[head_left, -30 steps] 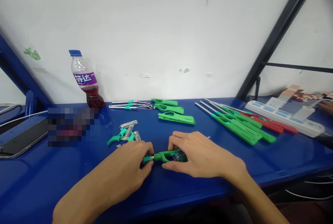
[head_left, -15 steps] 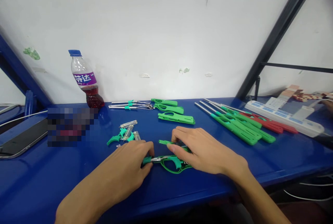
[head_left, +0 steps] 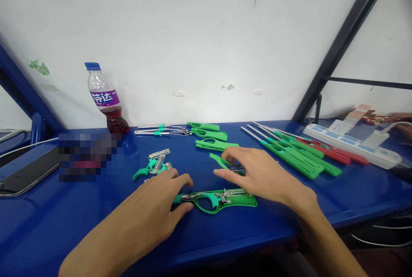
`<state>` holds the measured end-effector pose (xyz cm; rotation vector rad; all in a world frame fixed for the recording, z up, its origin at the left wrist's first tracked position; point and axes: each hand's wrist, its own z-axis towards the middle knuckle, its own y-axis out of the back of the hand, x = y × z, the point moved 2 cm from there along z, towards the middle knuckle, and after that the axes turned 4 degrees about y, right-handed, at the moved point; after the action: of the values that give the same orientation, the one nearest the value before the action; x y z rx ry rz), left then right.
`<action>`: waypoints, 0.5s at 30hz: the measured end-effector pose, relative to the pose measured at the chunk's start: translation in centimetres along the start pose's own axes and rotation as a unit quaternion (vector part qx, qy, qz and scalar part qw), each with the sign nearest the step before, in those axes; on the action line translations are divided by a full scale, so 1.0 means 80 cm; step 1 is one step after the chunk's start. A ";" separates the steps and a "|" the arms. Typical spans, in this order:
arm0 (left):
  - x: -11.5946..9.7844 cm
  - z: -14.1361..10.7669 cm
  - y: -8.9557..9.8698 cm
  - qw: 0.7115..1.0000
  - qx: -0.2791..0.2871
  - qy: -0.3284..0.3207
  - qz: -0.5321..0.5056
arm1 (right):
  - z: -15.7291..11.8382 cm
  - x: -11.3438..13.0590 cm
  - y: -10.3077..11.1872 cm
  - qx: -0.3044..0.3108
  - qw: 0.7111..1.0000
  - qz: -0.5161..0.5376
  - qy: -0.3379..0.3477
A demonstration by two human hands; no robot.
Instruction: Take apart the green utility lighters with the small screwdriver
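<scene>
An opened green stick lighter (head_left: 225, 202) lies on the blue table, its trigger, wires and clear fuel tank showing in the casing half. My left hand (head_left: 161, 195) is around its neck at the left, thumb and index finger on either side of the teal collar. Its metal rod is hidden under that hand. Just behind the lighter, my right hand (head_left: 257, 174) holds the other green casing half (head_left: 216, 158), mostly covered by the fingers. A dark, handle-like piece (head_left: 237, 168) also shows under this hand; its kind is unclear.
Clear tanks and teal triggers (head_left: 154, 167) lie in a pile at left. Behind are metal rods with wires (head_left: 161, 132) and green casings (head_left: 215, 144). Whole green lighters (head_left: 292, 156), red lighters (head_left: 334, 154) and a power strip (head_left: 350, 144) lie right. A bottle (head_left: 107, 101) stands back left.
My right hand has moved right and back with the green casing half, uncovering the lighter's tank end. The lighter and my left hand have shifted slightly left, and the left fingertips have spread a little.
</scene>
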<state>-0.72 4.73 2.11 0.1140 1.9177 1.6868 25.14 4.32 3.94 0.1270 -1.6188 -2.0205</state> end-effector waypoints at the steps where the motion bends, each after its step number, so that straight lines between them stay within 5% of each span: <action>1: -0.005 0.002 0.001 1.000 -0.006 -0.010 0.001 | 0.000 -0.002 -0.002 0.011 1.000 -0.010 -0.002; 15: -0.034 0.025 -0.010 0.997 0.031 -0.060 0.032 | -0.018 -0.012 0.026 0.110 0.991 0.079 0.012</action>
<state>2.75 5.21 2.27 0.2967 1.8955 1.6237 27.23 3.20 5.22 0.1004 -1.7738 -1.7149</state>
